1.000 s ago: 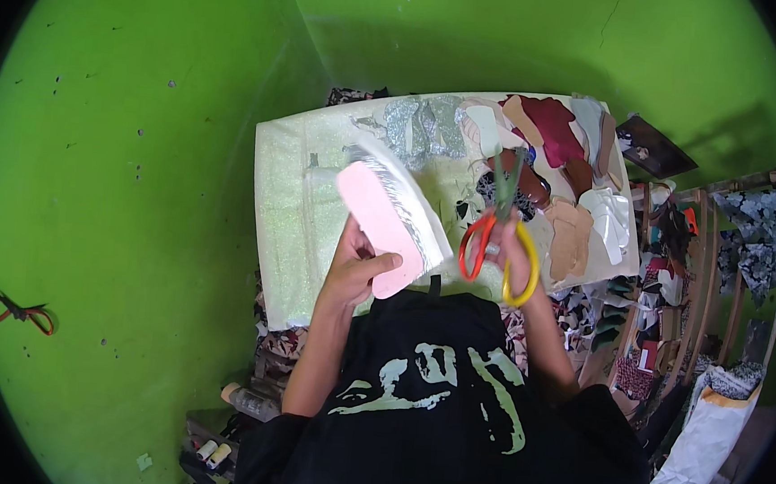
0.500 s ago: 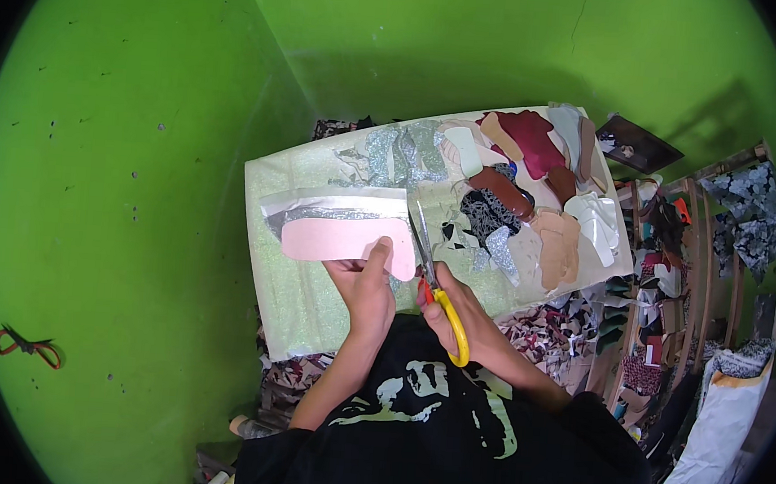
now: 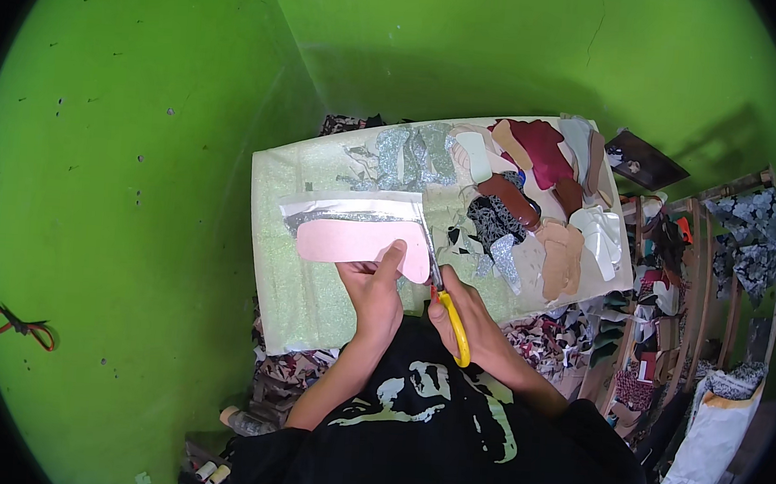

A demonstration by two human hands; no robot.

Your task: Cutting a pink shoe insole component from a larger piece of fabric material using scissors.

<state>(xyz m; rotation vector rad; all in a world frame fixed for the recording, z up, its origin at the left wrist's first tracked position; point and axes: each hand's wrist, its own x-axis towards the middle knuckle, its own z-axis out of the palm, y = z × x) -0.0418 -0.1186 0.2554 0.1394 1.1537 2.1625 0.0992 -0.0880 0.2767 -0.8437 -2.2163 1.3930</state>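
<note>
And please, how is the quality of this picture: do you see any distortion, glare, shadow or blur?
Head view: fisheye bows the far edge of the table, with black around the rim; head view: the silvery sheet beyond the pink piece looks shiny; head view: darker shadow on the green wall at right; head view: the scissors show no obvious motion blur.

Around you, bright green walls [image 3: 475,32] meet in a corner [image 3: 290,19] ahead, to your left. The left wall [image 3: 152,270] carries small holes [image 3: 170,112] and dark specks; a thin crack [image 3: 595,32] runs down the far one. Soft shadow dims the wall beyond your table [image 3: 280,311], and a wooden rack [image 3: 730,181] stands at your right.
</note>
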